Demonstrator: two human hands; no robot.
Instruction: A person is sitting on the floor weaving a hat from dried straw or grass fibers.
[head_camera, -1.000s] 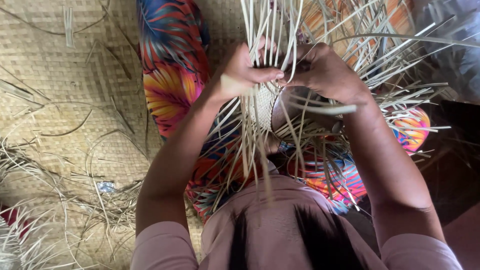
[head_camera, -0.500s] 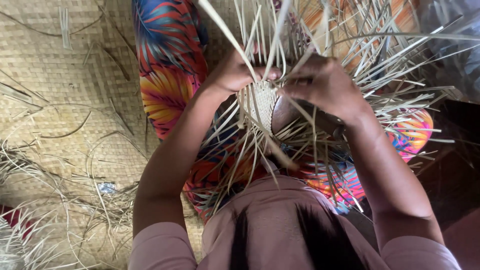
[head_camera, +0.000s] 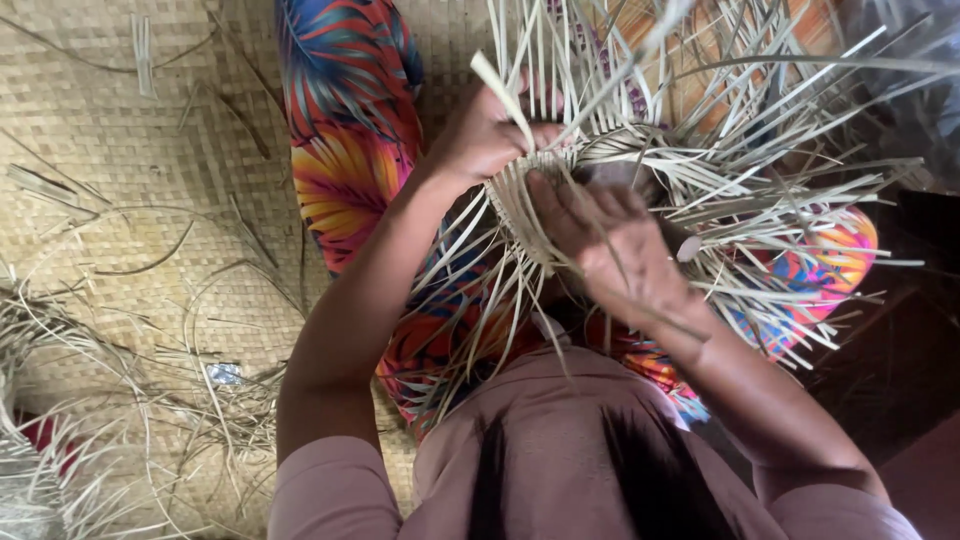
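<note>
While both hands, left hand (head_camera: 485, 135) pinching a strip (head_camera: 500, 88), right hand (head_camera: 610, 245) closed on the half-woven basket (head_camera: 530, 205) over the lap, grip tight, that brittle strip could snap.

Basket strips (head_camera: 640, 170): pale, matt, dry plant fibre. Floor mat (head_camera: 150, 200): coarse woven straw, matt. Trousers (head_camera: 345, 150): smooth printed cloth, multicoloured.

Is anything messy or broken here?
Nothing looks broken. The left hand and right hand grip a half-woven basket whose loose strips stick out every way. More stray strips lie scattered across the woven mat, beside a small silvery scrap.
</note>
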